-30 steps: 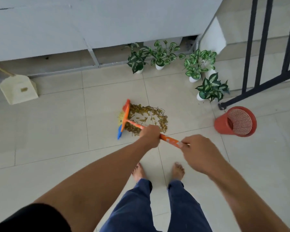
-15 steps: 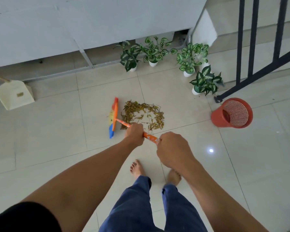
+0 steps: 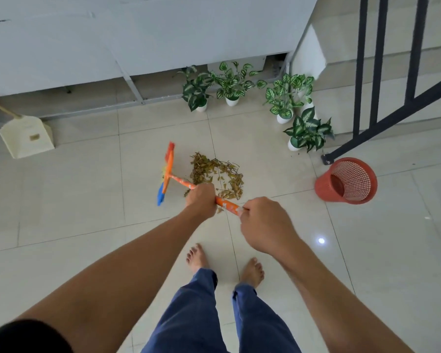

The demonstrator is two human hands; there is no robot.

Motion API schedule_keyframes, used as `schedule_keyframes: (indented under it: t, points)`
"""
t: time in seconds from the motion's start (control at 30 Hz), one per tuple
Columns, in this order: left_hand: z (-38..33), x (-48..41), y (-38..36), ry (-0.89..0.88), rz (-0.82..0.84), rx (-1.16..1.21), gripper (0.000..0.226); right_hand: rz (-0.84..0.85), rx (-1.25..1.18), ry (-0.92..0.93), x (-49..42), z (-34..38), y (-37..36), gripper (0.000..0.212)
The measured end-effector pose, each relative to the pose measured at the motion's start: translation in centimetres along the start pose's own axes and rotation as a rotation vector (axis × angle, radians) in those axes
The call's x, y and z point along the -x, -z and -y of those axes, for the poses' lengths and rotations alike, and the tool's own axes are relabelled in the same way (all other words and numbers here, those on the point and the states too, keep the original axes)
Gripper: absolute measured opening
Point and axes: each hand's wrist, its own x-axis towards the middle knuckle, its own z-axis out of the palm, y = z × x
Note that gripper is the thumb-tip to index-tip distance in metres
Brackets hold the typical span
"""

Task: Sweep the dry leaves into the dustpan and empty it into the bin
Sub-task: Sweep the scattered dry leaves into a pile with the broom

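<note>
The red mesh bin is tipped on the tiled floor to the right, and the cream dustpan is left far off by the wall. The dry leaves are heaped between them. The orange broom is held just left of the heap, gripped tight by the left hand and the right hand, likely so the leaves can be pushed together.

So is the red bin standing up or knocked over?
Knocked over. The red bin lies on its side on the floor, with its open mouth facing the camera.
</note>
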Motion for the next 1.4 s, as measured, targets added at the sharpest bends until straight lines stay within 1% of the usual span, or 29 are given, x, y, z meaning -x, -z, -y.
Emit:
schedule_keyframes:
  t: [0.1, 0.2, 0.3, 0.4, 0.47, 0.6, 0.73, 0.83, 0.93, 1.0, 1.1, 1.17, 1.23, 1.27, 1.4]
  points:
    - [0.1, -0.9, -0.4, -0.014, 0.041, -0.053, 0.013, 0.027, -0.079, -0.043, -1.0, -0.5, -2.0, 0.02]
    - [-2.1, -0.8, -1.2, -0.127, 0.102, -0.114, 0.013, 0.011, -0.106, -0.099, -0.4, -2.7, -2.3, 0.02]
    - [-5.1, -0.2, -2.0, -0.215, 0.136, -0.15, 0.014, -0.017, -0.09, -0.127, 1.4, -5.4, -0.9, 0.025]
    - [-7.2, 0.6, -2.2, -0.237, 0.103, -0.169, 0.015, -0.021, -0.067, -0.118, 3.2, -7.1, 1.5, 0.027]
    - [-7.3, 1.2, -2.2, -0.212, 0.055, -0.157, 0.013, -0.012, -0.052, -0.09, 3.8, -7.3, 2.7, 0.026]
    - [-5.0, 2.1, -2.1, -0.086, -0.025, -0.11, 0.009, 0.011, -0.022, 0.002, 3.5, -6.2, 2.8, 0.027]
    - [-0.9, 1.2, -1.9, 0.02, -0.002, -0.124, 0.013, 0.076, -0.063, 0.064, 0.7, -3.7, -0.3, 0.023]
    - [0.8, 0.1, -1.7, 0.035, 0.042, -0.143, 0.016, 0.114, -0.075, 0.048, -1.1, -2.3, -2.2, 0.02]
    - [-0.2, -0.5, -2.0, -0.032, 0.088, -0.14, 0.015, 0.087, -0.051, 0.021, -1.4, -2.8, -2.3, 0.018]
    - [-2.1, -0.3, -2.3, -0.089, 0.1, -0.116, 0.013, 0.062, 0.016, 0.028, -0.6, -4.1, -1.2, 0.021]
    - [-5.6, 0.8, -2.9, -0.113, 0.066, -0.066, 0.004, 0.024, 0.063, 0.046, 1.4, -6.7, 1.3, 0.027]
    - [-7.0, 1.6, -3.3, -0.082, 0.025, -0.02, 0.01, 0.01, 0.061, 0.048, 2.6, -7.9, 3.0, 0.028]
    - [-7.4, 2.6, -3.7, -0.034, -0.029, 0.027, 0.011, 0.025, 0.077, 0.075, 3.4, -8.6, 4.1, 0.029]
    - [-7.2, 3.1, -4.0, -0.009, -0.059, 0.039, 0.009, 0.037, 0.081, 0.093, 3.6, -8.7, 4.3, 0.028]
    - [-5.9, 5.0, -5.9, 0.127, -0.117, 0.127, 0.021, 0.102, 0.132, 0.157, 3.4, -8.4, 3.7, 0.02]
